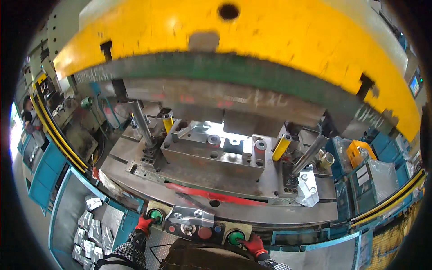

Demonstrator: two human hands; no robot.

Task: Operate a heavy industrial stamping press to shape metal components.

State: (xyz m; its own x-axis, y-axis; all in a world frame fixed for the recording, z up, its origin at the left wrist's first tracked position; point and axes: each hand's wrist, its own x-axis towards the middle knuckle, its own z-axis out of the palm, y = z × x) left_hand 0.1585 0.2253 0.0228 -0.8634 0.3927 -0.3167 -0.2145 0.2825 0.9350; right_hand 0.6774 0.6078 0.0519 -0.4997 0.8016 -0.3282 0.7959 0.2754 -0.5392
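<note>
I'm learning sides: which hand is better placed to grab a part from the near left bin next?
Probably the left hand: it's nearer the bin; the right hand is by the farther button.

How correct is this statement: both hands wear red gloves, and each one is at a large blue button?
Only the colour is wrong: in the head view, the left hand is at one large green button and the right hand at a second large green button. The rest stands.
</note>
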